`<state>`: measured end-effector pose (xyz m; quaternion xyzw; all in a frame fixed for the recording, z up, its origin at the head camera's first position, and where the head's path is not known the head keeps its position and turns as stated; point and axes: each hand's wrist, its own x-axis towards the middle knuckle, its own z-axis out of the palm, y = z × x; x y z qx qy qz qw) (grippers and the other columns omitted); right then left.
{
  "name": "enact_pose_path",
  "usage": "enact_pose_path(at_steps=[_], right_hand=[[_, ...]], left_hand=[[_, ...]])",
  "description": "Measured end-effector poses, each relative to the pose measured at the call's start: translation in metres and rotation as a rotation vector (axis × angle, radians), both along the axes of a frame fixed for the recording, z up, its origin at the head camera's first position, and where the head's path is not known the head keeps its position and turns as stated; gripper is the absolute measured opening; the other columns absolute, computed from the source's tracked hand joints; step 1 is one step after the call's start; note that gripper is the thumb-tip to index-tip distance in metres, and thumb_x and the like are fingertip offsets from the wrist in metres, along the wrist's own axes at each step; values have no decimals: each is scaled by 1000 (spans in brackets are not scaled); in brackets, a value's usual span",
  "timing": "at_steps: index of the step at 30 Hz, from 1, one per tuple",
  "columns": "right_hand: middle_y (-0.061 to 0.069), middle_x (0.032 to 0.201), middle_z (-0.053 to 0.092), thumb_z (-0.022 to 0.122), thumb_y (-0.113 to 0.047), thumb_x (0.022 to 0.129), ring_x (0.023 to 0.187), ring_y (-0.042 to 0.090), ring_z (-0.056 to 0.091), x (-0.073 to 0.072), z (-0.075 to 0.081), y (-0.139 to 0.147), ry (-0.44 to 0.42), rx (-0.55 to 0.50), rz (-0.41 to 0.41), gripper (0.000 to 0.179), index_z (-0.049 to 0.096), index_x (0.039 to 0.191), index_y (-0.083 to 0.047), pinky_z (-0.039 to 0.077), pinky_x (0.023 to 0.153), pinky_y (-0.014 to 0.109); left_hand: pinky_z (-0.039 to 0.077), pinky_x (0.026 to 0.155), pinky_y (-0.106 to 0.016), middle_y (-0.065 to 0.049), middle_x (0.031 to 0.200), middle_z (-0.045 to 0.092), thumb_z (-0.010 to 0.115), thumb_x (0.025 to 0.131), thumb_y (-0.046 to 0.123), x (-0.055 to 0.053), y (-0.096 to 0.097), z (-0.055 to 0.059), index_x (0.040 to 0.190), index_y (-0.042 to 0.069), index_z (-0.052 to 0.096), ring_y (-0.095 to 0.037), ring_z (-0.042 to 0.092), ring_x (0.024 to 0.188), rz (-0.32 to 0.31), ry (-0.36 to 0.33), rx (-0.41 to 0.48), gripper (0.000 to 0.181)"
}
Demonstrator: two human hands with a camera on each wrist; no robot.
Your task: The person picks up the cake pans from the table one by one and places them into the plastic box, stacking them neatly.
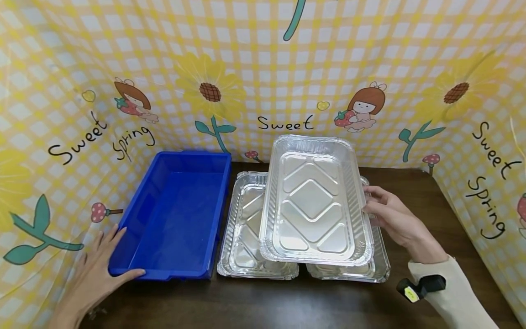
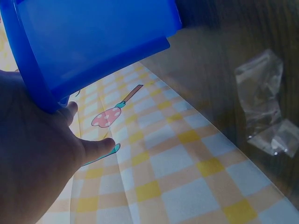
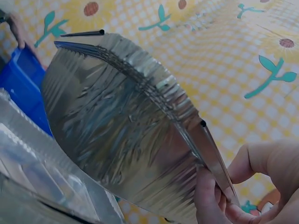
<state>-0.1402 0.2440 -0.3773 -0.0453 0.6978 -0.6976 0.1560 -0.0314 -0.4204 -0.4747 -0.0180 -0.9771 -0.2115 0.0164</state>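
Silver foil tray [image 1: 314, 198] is hanging over the left foil tray [image 1: 244, 228] and the right foil tray [image 1: 380, 258], which are sitting side by side on the brown surface [image 1: 246, 301]. The right hand [image 1: 392, 219] is pinching the top tray's right rim between thumb and fingers, maybe because that thin edge is easy to grab. Well apart from it, the left hand [image 1: 92, 267] is resting with fingers spread around the near left corner of the blue plastic tub [image 1: 176, 219], perhaps to stop it sliding. The tub is sitting just left of the trays, probably so everything is in easy reach. Crumpled clear plastic [image 2: 261, 88] is lying on the surface too. Black words [image 1: 285, 123] on the checked cloth [image 1: 263, 45] are saying "Sweet" and "Spring". No brand is showing on the trays or tub.
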Motion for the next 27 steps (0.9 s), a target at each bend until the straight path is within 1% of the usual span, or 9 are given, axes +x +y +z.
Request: enact_pose_path(at_steps=[5, 10, 16, 22, 27], right_hand=[[-4, 99, 74, 52, 5, 91, 84, 9, 70, -3, 4, -28, -4, -21, -2, 58, 34, 145, 9, 61, 71, 29], [0, 104, 72, 56, 4, 93, 90, 11, 71, -5, 6, -58, 6, -64, 19, 59, 34, 147, 12, 62, 73, 31], [2, 101, 71, 56, 7, 87, 86, 11, 70, -8, 5, -90, 5, -112, 9, 62, 37, 145, 15, 62, 73, 32], [4, 102, 67, 57, 6, 87, 84, 10, 68, -11, 6, -115, -19, -116, 15, 63, 38, 146, 12, 61, 71, 29], [5, 104, 65, 57, 8, 85, 81, 9, 65, -12, 6, -135, -41, -115, -25, 59, 44, 142, 9, 59, 67, 27]], left_hand=[[-17, 108, -84, -13, 178, -5, 84, 87, 49, 0, 0, 0, 172, 18, 6, -47, -16, 159, 0, 3, 1, 120], [-17, 108, -84, -13, 178, -5, 84, 87, 49, 0, 0, 0, 172, 17, 7, -47, -15, 159, -1, 9, 2, 119], [-16, 107, -85, -14, 178, -5, 83, 88, 50, 3, 0, -1, 172, 17, 6, -48, -15, 159, 5, 6, 3, 119], [-17, 107, -84, -13, 178, -6, 83, 88, 50, 4, -1, 0, 172, 18, 5, -47, -17, 158, 16, -1, 5, 119], [-17, 108, -84, -14, 178, -5, 83, 87, 52, 1, 1, -1, 172, 18, 7, -48, -15, 159, 13, 15, -7, 119]])
